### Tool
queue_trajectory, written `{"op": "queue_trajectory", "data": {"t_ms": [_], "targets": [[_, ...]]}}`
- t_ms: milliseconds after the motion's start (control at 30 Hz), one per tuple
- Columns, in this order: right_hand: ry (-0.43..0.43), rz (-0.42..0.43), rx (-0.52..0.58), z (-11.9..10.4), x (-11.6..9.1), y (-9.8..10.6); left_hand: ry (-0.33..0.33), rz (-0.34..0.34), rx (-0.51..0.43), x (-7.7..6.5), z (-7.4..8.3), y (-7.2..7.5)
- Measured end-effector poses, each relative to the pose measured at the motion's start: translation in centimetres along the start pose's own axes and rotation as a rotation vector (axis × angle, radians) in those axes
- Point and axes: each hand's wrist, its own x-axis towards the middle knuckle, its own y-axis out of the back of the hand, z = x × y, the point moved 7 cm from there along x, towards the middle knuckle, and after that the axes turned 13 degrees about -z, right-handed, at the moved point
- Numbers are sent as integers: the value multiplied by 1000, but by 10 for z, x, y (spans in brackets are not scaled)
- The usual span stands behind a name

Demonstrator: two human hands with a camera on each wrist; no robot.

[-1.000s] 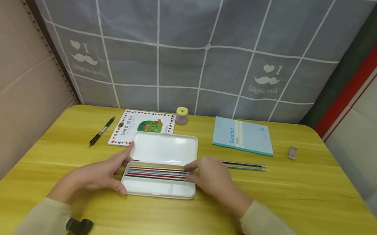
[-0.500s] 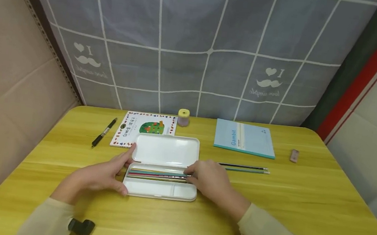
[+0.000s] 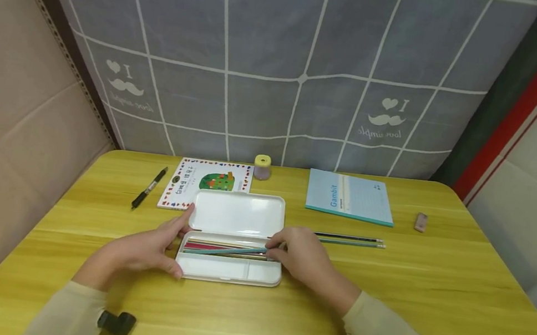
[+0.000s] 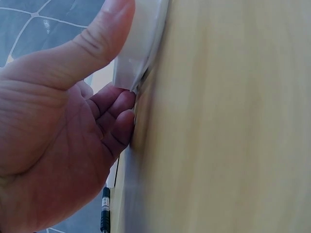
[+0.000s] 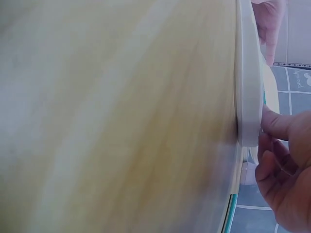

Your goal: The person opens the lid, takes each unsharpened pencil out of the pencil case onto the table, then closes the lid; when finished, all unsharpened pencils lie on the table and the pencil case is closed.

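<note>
A white pencil case (image 3: 216, 268) lies open on the table, its lid (image 3: 236, 214) folded back. Several pencils lie in its rear compartment. My left hand (image 3: 150, 248) holds the case at its left end, thumb at the front corner and fingers towards the back; the left wrist view shows those fingers curled against the case (image 4: 138, 43). At the right end, my right hand (image 3: 305, 255) pinches the end of a light blue pencil (image 3: 233, 251) between thumb and fingers. This pencil slants over the others, its left end lower in the compartment.
Two pencils (image 3: 352, 240) lie right of the case. Behind are a picture book (image 3: 188, 183), a yellow-topped sharpener-like container (image 3: 261, 168) and a light blue notebook (image 3: 362, 198). A black pen (image 3: 149, 189) lies left and an eraser (image 3: 421, 222) right.
The light blue pencil has come up at its right end and now slants across the others in my right hand's pinch. My left hand keeps its place on the case.
</note>
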Motion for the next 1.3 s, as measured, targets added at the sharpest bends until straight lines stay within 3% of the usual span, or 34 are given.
{"op": "queue_trajectory", "data": {"t_ms": [400, 667, 1300], "targets": [[-64, 52, 14, 9, -8, 6, 7, -4, 8, 1, -3, 0], [-83, 109, 49, 26, -19, 19, 9, -8, 11, 2, 0, 1], [-116, 133, 56, 67, -45, 40, -12, 2, -5, -1, -1, 0]]}}
